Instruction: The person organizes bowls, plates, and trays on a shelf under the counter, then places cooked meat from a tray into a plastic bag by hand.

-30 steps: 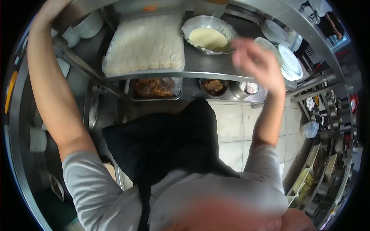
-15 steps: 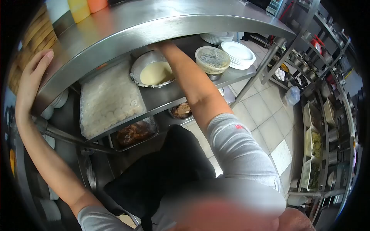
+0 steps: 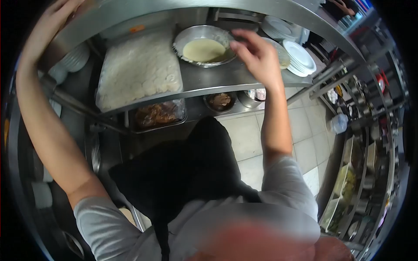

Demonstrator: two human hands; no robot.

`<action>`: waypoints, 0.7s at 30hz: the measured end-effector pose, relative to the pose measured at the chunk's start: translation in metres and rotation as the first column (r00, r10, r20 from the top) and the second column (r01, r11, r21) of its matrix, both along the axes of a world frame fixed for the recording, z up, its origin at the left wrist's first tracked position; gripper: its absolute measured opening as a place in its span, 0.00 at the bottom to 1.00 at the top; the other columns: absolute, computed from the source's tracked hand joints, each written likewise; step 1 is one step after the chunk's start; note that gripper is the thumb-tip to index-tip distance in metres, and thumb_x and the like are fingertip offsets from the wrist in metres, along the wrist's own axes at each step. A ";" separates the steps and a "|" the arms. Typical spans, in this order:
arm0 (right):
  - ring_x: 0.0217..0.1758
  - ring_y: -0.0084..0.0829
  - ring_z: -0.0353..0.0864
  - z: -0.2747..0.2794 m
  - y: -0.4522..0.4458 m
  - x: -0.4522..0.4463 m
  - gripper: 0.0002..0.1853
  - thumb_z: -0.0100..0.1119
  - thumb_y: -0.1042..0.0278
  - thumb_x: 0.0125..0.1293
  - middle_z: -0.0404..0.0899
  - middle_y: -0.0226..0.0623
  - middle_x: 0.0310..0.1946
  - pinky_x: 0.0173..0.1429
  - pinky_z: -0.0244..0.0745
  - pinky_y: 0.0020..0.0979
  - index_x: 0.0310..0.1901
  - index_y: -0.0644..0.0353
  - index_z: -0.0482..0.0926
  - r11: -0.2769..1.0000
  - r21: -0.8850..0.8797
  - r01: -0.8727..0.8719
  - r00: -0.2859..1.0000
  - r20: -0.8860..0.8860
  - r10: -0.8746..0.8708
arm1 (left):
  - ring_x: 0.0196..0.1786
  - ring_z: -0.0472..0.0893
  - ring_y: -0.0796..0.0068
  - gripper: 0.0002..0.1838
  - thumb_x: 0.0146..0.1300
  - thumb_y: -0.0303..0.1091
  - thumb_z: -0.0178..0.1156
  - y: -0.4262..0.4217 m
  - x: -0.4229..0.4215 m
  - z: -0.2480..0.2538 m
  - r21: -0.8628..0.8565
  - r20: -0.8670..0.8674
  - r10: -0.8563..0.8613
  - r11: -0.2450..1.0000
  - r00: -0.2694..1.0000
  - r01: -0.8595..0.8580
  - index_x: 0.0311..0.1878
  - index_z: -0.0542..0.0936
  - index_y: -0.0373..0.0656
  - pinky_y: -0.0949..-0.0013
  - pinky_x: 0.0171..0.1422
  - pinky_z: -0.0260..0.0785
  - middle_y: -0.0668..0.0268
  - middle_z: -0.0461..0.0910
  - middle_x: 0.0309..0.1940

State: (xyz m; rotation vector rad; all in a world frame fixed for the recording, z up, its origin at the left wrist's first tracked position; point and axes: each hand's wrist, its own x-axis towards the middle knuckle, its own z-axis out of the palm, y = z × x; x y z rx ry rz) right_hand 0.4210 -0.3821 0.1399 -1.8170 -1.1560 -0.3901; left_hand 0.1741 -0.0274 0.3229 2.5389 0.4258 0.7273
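Holding right hand (image 3: 262, 58) half-open by a bowl (image 3: 183, 38) likely set behind the shelf's front edge (image 3: 204, 88) against spills, with grip of left hand (image 3: 48, 25) unclear.

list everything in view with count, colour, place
Steel shelves: several, grey, around
Tray of pale rounds: 1, whitish, middle shelf left
Mixture bowl: 1, silver, pale yellow inside, right of tray
Plates: 2+ stacks, white, middle shelf right
Tub: 1, pale, beside plates
Dish stacks: several, white, left
Tray of brown food: 1, metallic, lower shelf
Small bowl: 1, dark, lower shelf
Pot: 1, silver, lower shelf
Baskets: 3+, pale, right
Floor tiles: many, whitish, below
Other person: 1, colours unclear, top right
Apron: 1, black, centre
Sleeves: 2, grey, bottom
Left hand: 1, bare, upper shelf
Right hand: 1, bare, beside mixture bowl
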 end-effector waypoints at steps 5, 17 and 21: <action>0.24 0.35 0.85 -0.057 -0.004 -0.020 0.23 0.75 0.53 0.57 0.84 0.33 0.22 0.31 0.77 0.35 0.50 0.54 0.84 0.969 -0.125 0.214 0.977 0.000 -0.215 | 0.59 0.76 0.75 0.35 0.69 0.62 0.58 -0.015 0.000 0.000 0.087 0.035 0.013 0.996 0.999 -0.016 0.63 0.78 0.39 0.72 0.66 0.64 0.64 0.80 0.56; 0.29 0.40 0.87 -0.082 0.034 0.014 0.17 0.75 0.49 0.53 0.86 0.35 0.24 0.34 0.79 0.38 0.37 0.53 0.87 0.921 -0.100 0.376 0.920 0.158 -0.359 | 0.46 0.81 0.73 0.35 0.63 0.73 0.56 -0.061 -0.005 0.003 0.075 -0.015 0.007 0.997 1.000 -0.006 0.48 0.84 0.46 0.64 0.54 0.74 0.66 0.83 0.42; 0.35 0.43 0.88 -0.075 0.041 0.025 0.18 0.71 0.50 0.61 0.87 0.40 0.30 0.40 0.80 0.41 0.47 0.52 0.85 0.894 -0.275 0.355 0.928 0.219 -0.301 | 0.49 0.81 0.70 0.37 0.62 0.74 0.57 -0.089 -0.008 -0.001 0.330 0.013 0.290 0.902 0.957 -0.278 0.51 0.84 0.47 0.63 0.56 0.74 0.65 0.84 0.45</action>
